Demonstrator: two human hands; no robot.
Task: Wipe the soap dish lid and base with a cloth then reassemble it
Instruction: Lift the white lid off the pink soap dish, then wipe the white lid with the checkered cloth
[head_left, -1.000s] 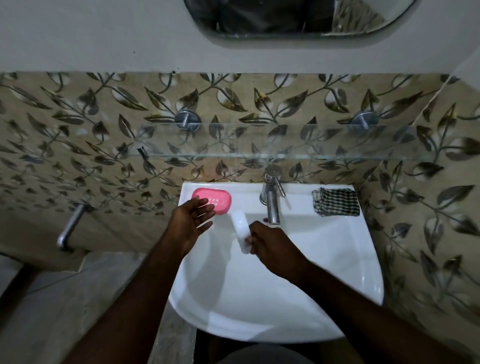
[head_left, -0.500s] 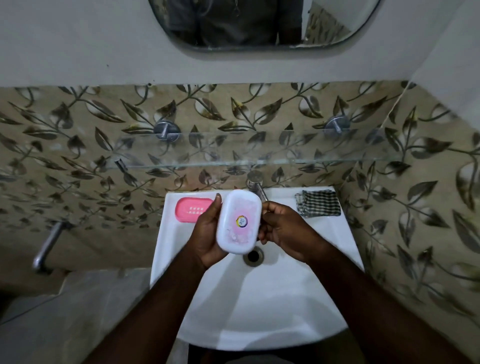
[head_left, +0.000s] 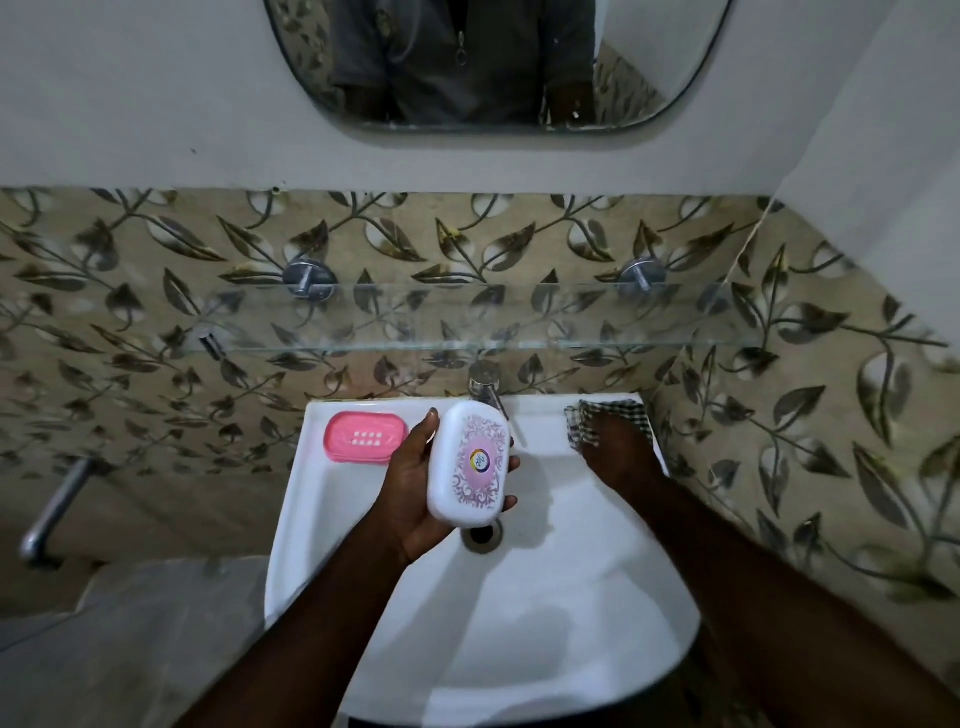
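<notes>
My left hand (head_left: 410, 483) holds the white soap dish lid (head_left: 469, 463), pink-patterned top facing up, over the sink basin. The pink soap dish base (head_left: 365, 435) sits on the sink's back left ledge. My right hand (head_left: 618, 449) lies on the green-and-white checked cloth (head_left: 608, 415) at the sink's back right corner; its fingers cover the cloth and I cannot see whether they grip it.
A white wall-hung sink (head_left: 571, 571) with a drain (head_left: 483, 535) and a chrome tap (head_left: 485, 387) at the back. A glass shelf (head_left: 467, 317) juts out above the tap. A mirror (head_left: 493, 62) hangs higher up. A metal pipe (head_left: 54, 512) sticks out at left.
My right hand let go of the lid and moved right onto the checked cloth. The lid, first edge-on in my right hand, now rests in my left hand alone.
</notes>
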